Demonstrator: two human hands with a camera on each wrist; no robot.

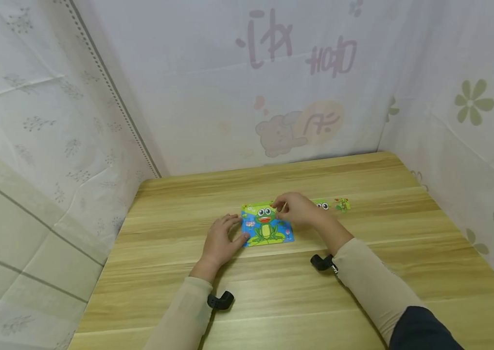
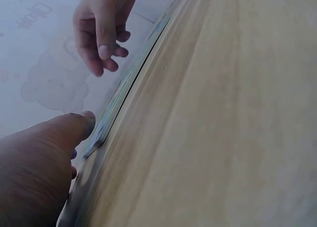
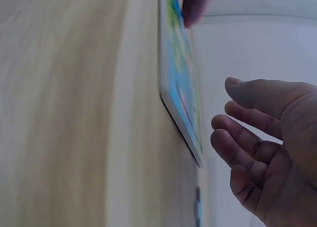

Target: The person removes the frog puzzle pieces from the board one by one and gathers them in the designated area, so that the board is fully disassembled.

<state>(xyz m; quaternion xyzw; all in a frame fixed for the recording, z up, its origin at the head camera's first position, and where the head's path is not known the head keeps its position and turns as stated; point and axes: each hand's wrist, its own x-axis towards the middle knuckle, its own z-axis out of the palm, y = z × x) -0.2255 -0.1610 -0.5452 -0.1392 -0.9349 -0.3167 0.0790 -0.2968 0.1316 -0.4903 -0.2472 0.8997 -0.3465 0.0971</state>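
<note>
1. Along the left side, pale cloth with sprig prints [image 1: 76,121] hangs beside the wooden table [image 1: 177,209], which carries everything else.

2. Next comes the person's left hand [image 1: 219,245], its fingers extended and loosely spread along the left edge of a frog picture board [image 1: 266,232]. Its thumb tip lies at the lower part of that edge; whether it presses down is hard to tell. Nothing is clasped. The placing probably serves to steady the board, with the frog left uncovered. A black wrist camera [image 1: 220,300] sits behind this hand.

3. Between the two hands, the board lies flat on the table, frog upright as the wearer sees it, presumably turned for easy viewing. No box or bowl shows; the board may itself be a shallow tray, but the pictures do not settle whether its picture sits in a recess or is made of separate parts.

4. Over the board's upper right part hangs the right hand [image 1: 295,208], fingers softly bent. Its own wrist view shows a gap between thumb and fingers, with nothing gripped, and the hand clear of the board.

5. Farther right, a green item with cartoon eyes [image 1: 322,205] is partly hidden by the right hand and wrist; just beside it lies a green-and-red item [image 1: 342,204], perhaps set there to be within reach.
</note>
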